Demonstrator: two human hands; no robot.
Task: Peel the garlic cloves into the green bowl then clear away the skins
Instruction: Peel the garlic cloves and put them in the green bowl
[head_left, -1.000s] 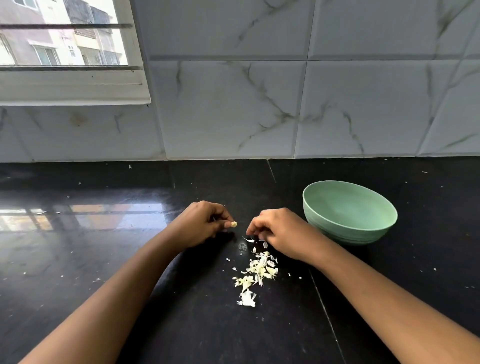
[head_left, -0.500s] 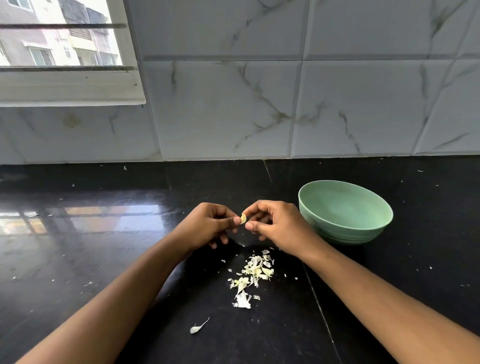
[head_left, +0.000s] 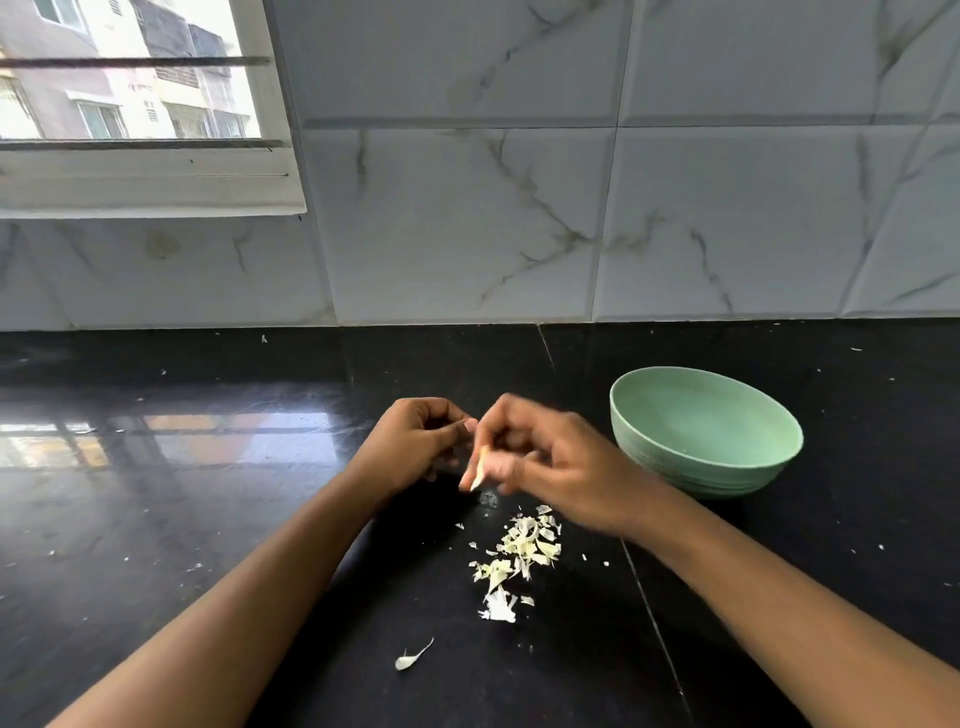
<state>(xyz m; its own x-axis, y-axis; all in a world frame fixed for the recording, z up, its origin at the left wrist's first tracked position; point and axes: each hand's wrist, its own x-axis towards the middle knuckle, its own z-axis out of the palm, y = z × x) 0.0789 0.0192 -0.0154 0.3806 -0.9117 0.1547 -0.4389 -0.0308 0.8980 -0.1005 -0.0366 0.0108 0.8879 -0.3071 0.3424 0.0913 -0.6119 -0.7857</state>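
Left hand (head_left: 415, 447): hovers just over the black counter (head_left: 208, 519), knuckles up, fingers curled in, thumb tip pressed to the forefinger. Cannot tell whether holding anything in that pinch, hidden as it is by the fingers themselves.

Right hand (head_left: 566, 467): just beside the left one, almost touching it at the fingertips, smeared by blur. Pinches a pale sliver (head_left: 478, 470) of garlic between thumb and curled fingers, hanging downward at a tilt. Too blurred to call clove or skin.

Green bowl (head_left: 727, 475): stands upright on the counter to the right of the right hand, near the wrist but apart from it, mouth open toward the camera.

Skins (head_left: 524, 545): lie in a loose heap on the counter just below the right hand, between the two forearms, with small flecks scattered round.

Stray skin (head_left: 408, 661): curled, with a thin tail, lies apart from the heap, nearer the camera and close to the left forearm.

Behind: marbled tile wall (head_left: 519, 208) along the counter's far edge; window (head_left: 130, 93) at upper left, mirrored as a bright patch on the polished counter left of the left hand
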